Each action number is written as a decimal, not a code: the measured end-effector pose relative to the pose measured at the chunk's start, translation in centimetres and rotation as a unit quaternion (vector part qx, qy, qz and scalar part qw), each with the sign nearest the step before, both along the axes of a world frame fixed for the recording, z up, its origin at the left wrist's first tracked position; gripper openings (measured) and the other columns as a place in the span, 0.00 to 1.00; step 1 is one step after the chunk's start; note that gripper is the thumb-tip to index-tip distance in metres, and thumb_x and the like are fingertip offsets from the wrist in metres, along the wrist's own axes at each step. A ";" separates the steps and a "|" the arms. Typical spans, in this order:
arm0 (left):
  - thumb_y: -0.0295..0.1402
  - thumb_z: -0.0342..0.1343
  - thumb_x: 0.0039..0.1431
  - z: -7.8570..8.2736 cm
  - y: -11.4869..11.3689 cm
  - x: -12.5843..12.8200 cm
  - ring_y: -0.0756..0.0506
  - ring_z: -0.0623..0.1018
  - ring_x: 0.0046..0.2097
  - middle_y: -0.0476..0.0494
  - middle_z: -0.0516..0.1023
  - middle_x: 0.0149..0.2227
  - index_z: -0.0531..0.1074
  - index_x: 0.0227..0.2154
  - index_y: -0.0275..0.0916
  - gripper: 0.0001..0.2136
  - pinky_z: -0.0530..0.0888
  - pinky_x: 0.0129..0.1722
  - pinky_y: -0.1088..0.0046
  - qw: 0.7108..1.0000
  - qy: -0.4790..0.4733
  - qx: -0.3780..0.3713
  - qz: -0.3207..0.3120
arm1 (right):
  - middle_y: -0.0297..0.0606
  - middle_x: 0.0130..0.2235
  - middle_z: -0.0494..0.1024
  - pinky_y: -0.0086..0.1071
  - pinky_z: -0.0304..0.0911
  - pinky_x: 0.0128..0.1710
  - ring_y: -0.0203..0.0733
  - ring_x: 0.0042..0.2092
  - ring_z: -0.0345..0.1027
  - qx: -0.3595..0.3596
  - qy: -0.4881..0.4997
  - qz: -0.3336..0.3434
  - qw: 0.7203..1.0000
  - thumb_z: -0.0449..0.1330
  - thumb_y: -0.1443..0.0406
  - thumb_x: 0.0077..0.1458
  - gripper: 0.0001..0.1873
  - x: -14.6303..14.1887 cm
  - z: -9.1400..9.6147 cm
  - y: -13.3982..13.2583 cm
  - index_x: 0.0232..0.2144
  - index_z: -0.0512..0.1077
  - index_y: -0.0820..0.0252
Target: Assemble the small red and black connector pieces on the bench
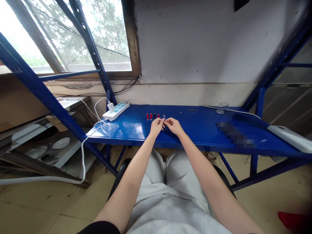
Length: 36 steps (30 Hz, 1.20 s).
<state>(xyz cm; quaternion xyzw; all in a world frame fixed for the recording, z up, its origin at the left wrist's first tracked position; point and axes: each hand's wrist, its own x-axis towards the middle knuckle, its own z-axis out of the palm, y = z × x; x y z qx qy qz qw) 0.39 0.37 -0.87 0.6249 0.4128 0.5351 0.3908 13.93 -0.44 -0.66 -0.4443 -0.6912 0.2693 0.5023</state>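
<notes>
On my feed, both hands meet above the tabletop (195, 133), near the middle of its near edge. The left hand (157, 126) and the right hand (173, 125) have their fingers bent and fingertips brought together at a slim, pale piece (164, 117) that pokes up between them. I cannot tell which hand pinches it, or whether both do.

My first worry is a slip: the piece is small and smooth-looking, so a loose pinch could let it drop and roll toward the near edge. My second is the row of little red and black cylinders (154, 116), just beyond the left hand and stretching toward the left edge; they seem to stand upright, and a careless knuckle could topple the closest red one. The tiny metallic pieces (192, 111) near the far edge, right of the hands, could scatter if swept by a sleeve. The drinking glass (222, 108), toward the far right corner, looks well apart from trouble.
</notes>
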 end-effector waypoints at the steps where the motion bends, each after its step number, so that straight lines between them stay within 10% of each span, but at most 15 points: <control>1: 0.45 0.51 0.54 0.0 0.0 0.0 0.55 0.67 0.16 0.52 0.69 0.17 0.65 0.23 0.36 0.16 0.62 0.18 0.80 1.000 -0.002 0.001 0.003 | 0.37 0.28 0.73 0.32 0.61 0.30 0.36 0.28 0.65 -0.003 -0.002 0.000 1.000 0.57 0.53 0.46 0.15 0.0 -0.1 0.0 0.28 0.68 0.60; 22: 0.36 0.52 0.53 0.0 0.0 0.1 0.57 0.65 0.15 0.56 0.65 0.20 0.64 0.28 0.38 0.07 0.61 0.17 0.81 0.999 -0.045 -0.019 0.003 | 0.33 0.25 0.71 0.29 0.58 0.27 0.34 0.25 0.61 0.037 -0.084 -0.013 0.996 0.55 0.58 0.46 0.11 -0.2 0.2 -0.4 0.28 0.67 0.59; 36: 0.33 0.48 0.55 0.4 -0.6 -0.1 0.55 0.66 0.16 0.53 0.69 0.20 0.65 0.27 0.39 0.05 0.63 0.19 0.79 0.999 -0.021 -0.018 0.033 | 0.43 0.27 0.74 0.34 0.60 0.31 0.43 0.31 0.67 -0.087 -0.181 -0.287 0.937 0.58 0.64 0.45 0.06 7.2 0.4 6.8 0.25 0.70 0.61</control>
